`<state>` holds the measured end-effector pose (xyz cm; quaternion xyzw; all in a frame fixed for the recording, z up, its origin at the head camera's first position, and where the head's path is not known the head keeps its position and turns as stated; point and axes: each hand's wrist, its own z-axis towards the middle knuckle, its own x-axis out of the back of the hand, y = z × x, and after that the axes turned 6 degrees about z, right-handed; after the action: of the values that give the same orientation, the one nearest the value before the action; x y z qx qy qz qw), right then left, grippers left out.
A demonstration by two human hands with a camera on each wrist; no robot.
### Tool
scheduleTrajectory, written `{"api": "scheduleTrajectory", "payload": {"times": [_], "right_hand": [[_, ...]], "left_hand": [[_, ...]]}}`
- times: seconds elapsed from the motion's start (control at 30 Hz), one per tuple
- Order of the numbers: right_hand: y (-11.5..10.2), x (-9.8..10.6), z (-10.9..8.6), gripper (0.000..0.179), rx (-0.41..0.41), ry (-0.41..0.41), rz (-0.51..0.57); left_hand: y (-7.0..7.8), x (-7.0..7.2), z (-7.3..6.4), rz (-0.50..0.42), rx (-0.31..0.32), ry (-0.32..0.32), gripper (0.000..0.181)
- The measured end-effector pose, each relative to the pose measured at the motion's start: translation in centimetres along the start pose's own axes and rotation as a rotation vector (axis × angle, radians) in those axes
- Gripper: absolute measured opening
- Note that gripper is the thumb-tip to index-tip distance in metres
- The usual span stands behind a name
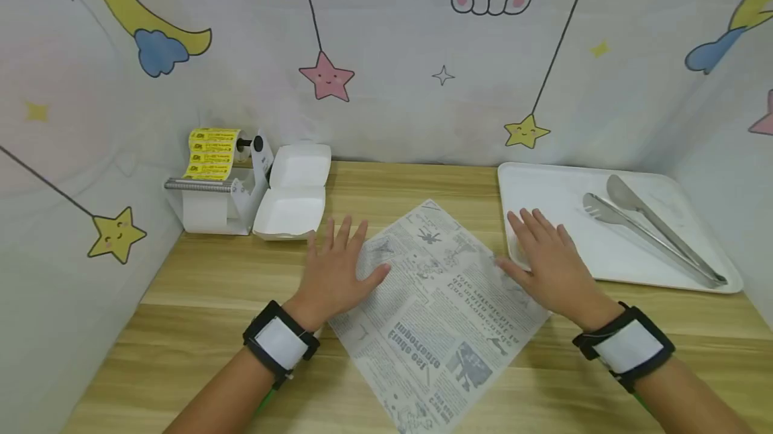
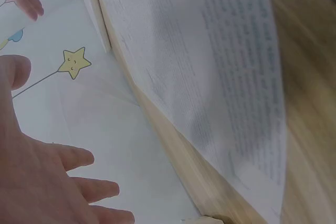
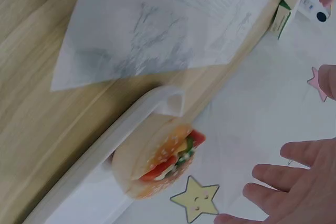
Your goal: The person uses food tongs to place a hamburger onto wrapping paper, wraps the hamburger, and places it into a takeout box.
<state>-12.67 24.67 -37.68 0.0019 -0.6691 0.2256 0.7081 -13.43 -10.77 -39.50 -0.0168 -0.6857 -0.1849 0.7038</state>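
Observation:
A sheet of newsprint-patterned wrapping paper lies flat on the wooden table, turned like a diamond. Over its left corner is my left hand, fingers spread and straight. My right hand is over the right corner and the near edge of a white tray, its fingers straight too. Both palms look held above the surface in the wrist views, with nothing in them. The right wrist view shows a sesame-bun burger on the tray; in the head view my right hand hides it.
Metal tongs lie on the tray's right side. At the back left stands a label dispenser with a yellow roll, beside an opened white clamshell box. A patterned curtain closes off the back and sides.

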Motion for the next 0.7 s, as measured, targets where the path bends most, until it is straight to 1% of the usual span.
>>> {"api": "scheduleTrajectory", "payload": {"times": [0.07,0.2,0.27,0.37,0.53,0.63,0.7], "right_hand": [[1.3,0.3,0.1,0.079,0.002,0.07,0.008],[4.4,1.1,0.0,0.075,-0.045,0.199,0.012],[6.0,1.5,0.0,0.075,-0.091,0.228,0.003],[8.7,1.8,-0.1,0.074,-0.161,0.249,0.005],[13.0,2.0,-0.8,0.074,-0.292,0.256,0.003],[15.5,2.3,-1.6,0.074,-0.378,0.242,0.0],[17.0,2.5,-2.3,0.077,-0.45,0.218,-0.007]], "left_hand": [[-0.2,0.0,-0.2,-0.016,-0.003,-0.003,0.088],[-0.5,-0.1,-0.5,-0.03,-0.016,-0.026,0.088],[-0.7,-0.1,-0.5,-0.04,-0.023,-0.039,0.088],[-0.8,-0.2,-0.7,-0.046,-0.029,-0.059,0.088],[-0.8,-0.5,-0.7,-0.039,-0.027,-0.105,0.09],[-0.7,-0.6,-0.7,-0.04,-0.031,-0.131,0.091],[-0.7,-0.6,-0.7,-0.038,-0.037,-0.15,0.092]]}}
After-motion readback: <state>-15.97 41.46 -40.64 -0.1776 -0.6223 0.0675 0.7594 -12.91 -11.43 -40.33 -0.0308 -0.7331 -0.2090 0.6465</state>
